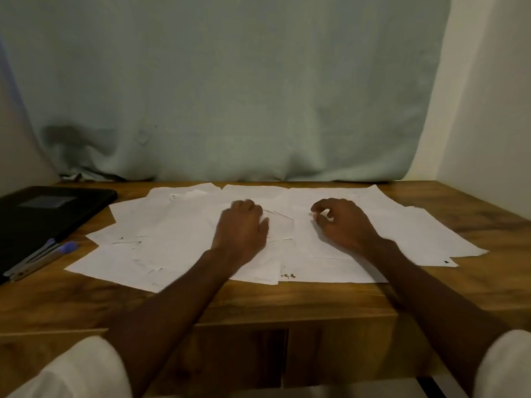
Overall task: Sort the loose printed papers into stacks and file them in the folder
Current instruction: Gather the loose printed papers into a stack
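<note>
Many loose papers, none stacked; folder shut, unfiled.

Item one: white printed sheets, fanned and overlapping across the middle of the wooden bench, some edges askew. Item two: black folder, lying flat at the far left of the bench, apart from the sheets, with two blue-capped pens on its near corner. Item three: my left hand, resting on the central sheets, fingers curled under; whether its grip holds a sheet I cannot tell. Item four: my right hand, hovering over the right-hand sheets, grip loose and holding nothing. Step in hand, by my reckoning: sorting, barely begun. Next move calls for pinching a single top sheet without dragging its neighbours.
</note>
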A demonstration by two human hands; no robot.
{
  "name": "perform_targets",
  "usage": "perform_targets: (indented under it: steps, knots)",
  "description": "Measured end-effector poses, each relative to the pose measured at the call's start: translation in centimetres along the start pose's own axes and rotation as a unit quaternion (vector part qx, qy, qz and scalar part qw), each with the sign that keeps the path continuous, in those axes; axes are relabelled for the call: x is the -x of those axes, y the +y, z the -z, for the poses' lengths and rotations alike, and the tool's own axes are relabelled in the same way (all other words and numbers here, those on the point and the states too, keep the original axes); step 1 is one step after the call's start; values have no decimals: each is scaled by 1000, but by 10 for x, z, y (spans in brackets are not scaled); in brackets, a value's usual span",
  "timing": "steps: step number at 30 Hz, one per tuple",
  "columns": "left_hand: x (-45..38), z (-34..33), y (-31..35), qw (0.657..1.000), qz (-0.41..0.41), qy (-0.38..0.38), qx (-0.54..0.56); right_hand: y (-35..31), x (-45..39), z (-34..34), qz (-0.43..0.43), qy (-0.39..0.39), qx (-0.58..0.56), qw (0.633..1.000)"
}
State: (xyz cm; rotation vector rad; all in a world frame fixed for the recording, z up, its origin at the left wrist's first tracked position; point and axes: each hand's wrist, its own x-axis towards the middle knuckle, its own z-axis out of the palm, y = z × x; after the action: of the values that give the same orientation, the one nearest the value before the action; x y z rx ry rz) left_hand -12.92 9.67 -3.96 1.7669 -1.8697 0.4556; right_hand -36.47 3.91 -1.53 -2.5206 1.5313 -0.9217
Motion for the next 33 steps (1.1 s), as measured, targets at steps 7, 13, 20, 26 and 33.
perform_targets:
  steps: [7,13,20,26,33]
  knots:
    - [0,-2,3,999,-14,9,-38,24,0,-26,51,-7,57,997]
    - [-3,0,0,1000,11,-7,-17,27,-4,-30,67,-3,48,997]
    - [-33,20,27,967,-142,-121,-172,17,-2,-25,98,-11,117,988]
    - [-47,-13,20,994,-74,-63,-58,12,-1,-24,86,10,151,985]
    - [-51,-16,0,998,1,-10,66,26,6,28,-27,-179,20,983]
